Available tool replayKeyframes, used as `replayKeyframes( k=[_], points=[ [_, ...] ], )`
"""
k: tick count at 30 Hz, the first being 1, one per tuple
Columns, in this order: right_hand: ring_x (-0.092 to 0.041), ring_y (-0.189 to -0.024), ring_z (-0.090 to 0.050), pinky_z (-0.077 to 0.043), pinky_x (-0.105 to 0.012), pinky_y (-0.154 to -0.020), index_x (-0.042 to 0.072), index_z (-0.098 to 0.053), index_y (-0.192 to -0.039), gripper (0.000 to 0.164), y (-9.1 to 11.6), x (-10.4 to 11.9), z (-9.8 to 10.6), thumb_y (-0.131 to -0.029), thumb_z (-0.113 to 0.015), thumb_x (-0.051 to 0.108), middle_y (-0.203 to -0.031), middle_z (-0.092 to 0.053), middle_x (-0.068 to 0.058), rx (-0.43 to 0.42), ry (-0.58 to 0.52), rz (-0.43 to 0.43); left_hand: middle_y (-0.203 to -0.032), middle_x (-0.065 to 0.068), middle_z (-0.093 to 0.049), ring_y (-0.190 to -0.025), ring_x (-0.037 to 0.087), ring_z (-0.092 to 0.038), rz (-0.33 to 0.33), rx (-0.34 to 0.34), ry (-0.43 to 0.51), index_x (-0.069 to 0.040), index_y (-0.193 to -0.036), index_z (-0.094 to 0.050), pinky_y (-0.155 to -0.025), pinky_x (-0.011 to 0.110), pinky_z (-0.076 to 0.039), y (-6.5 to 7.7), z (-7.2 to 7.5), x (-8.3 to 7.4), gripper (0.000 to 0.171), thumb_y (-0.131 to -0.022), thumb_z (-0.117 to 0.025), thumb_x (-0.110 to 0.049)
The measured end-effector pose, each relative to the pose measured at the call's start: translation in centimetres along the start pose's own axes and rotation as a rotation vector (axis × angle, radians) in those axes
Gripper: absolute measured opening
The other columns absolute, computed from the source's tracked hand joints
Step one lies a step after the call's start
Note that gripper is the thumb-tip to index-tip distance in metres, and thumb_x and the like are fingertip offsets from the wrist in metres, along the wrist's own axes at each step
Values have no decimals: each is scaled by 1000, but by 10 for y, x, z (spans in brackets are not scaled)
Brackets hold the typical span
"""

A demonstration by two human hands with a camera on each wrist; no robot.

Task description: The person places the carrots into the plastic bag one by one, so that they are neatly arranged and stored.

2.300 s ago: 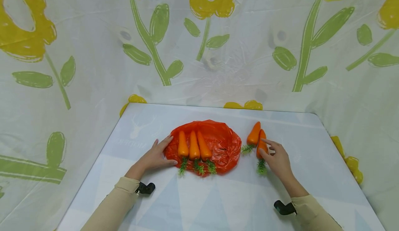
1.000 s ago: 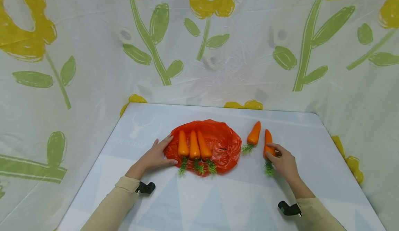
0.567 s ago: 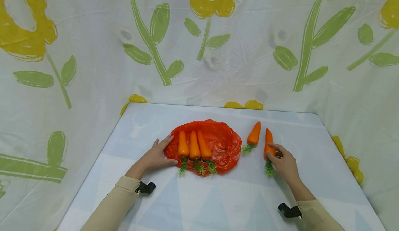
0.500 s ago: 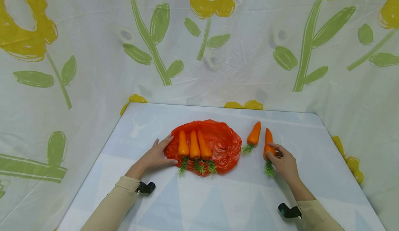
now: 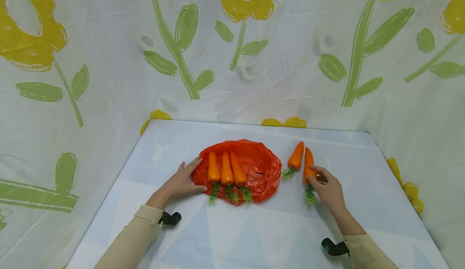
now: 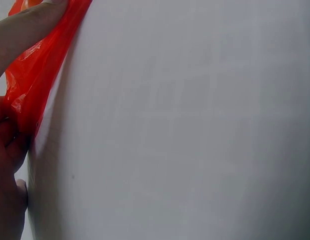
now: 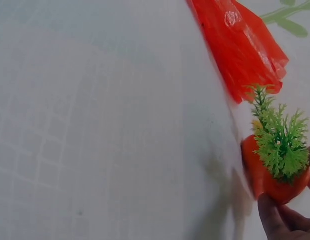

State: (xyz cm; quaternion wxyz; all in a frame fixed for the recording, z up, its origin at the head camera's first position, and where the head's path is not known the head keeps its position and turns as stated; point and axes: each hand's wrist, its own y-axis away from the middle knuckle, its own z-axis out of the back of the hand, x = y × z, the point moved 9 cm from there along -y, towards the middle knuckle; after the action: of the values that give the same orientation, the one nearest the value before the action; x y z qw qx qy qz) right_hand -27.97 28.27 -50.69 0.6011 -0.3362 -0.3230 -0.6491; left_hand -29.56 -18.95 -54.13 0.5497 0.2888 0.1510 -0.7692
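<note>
My left hand holds the left side of a crumpled red plastic bag, with thumb and fingers spread along its rim. In the left wrist view the thumb lies over the bag and the other fingers meet its edge lower down. Three toy carrots lie side by side on the bag, green tops toward me. My right hand pinches another toy carrot near its thick end, right of the bag. A further carrot lies between it and the bag, its tip turned away from me.
A pale, patterned tabletop carries everything. Behind it and at both sides hangs a white curtain printed with yellow flowers and green leaves. Each wrist bears a small black camera.
The carrot in my right hand first shifted right, away from its neighbour, then came back slightly left and is now close beside it. My left hand, the bag and the three carrots stay put.
</note>
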Motion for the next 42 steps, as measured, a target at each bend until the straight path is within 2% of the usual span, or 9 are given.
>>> replayKeyframes(
  k=[2,4,6,11,13,15,32,39,42],
  points=[
    [-38,-125,-58,-48,-8,-84,9,-55,-146,52,0,2,0,-102,-62,36,-144,-55,-20,-7,-13,18,-168,8,-22,-151,52,-7,-3,-4,-1,-13,-163,-26,-120,67,-12,0,0,0,110,-79,-82,-56],
    [-36,-123,-59,-42,-2,-81,8,-56,-145,50,1,4,-1,-102,-63,34,-143,-56,-20,-17,-25,39,-168,8,-22,-151,52,-7,-2,-4,-2,-13,-163,-26,-120,67,-12,0,0,0,110,-79,-83,-55],
    [-29,-119,-61,-42,-1,-82,8,-57,-144,49,2,6,-2,-102,-63,33,-142,-58,-18,-24,-23,59,-168,8,-22,-151,52,-7,-1,-3,-5,-13,-163,-25,-120,67,-12,0,0,-1,110,-79,-83,-55],
    [5,-105,-55,-43,-1,-84,7,-59,-142,46,3,10,-4,-102,-64,30,-140,-59,-17,-40,-20,102,-169,8,-21,-152,51,-6,14,6,-3,-14,-163,-24,-120,66,-11,1,1,-1,111,-79,-82,-56],
    [13,-101,-51,-44,-1,-84,7,-60,-141,45,3,12,-5,-102,-65,28,-138,-60,-17,-44,-30,118,-169,8,-21,-152,50,-6,15,7,-2,-14,-163,-25,-120,66,-11,1,1,-1,111,-79,-82,-57],
    [15,-100,-50,-44,-1,-84,7,-60,-140,45,4,14,-6,-101,-66,27,-137,-60,-17,-47,-39,132,-169,8,-21,-153,49,-8,12,4,-4,-13,-163,-25,-121,65,-10,1,2,-1,111,-79,-82,-56],
    [4,-105,-56,-46,-4,-86,9,-62,-138,42,9,35,-20,-101,-66,28,-139,-60,-13,5,-77,168,-168,11,-23,-152,50,-10,1,-1,-20,-11,-162,-26,-120,66,-11,1,2,-2,109,-80,-81,-55],
    [-17,-112,-60,-47,-5,-87,7,-63,-137,41,12,46,-28,-100,-68,26,-138,-61,-14,20,-90,186,-168,11,-23,-152,50,-10,-6,0,-8,-11,-162,-26,-120,66,-10,1,2,-3,109,-80,-81,-56],
    [-20,-113,-60,-48,-6,-87,6,-63,-136,41,13,51,-31,-100,-68,25,-138,-60,-16,36,-110,199,-168,11,-23,-152,50,-9,-5,0,-16,-11,-162,-26,-120,66,-11,1,2,-3,108,-81,-80,-56]
  ],
)
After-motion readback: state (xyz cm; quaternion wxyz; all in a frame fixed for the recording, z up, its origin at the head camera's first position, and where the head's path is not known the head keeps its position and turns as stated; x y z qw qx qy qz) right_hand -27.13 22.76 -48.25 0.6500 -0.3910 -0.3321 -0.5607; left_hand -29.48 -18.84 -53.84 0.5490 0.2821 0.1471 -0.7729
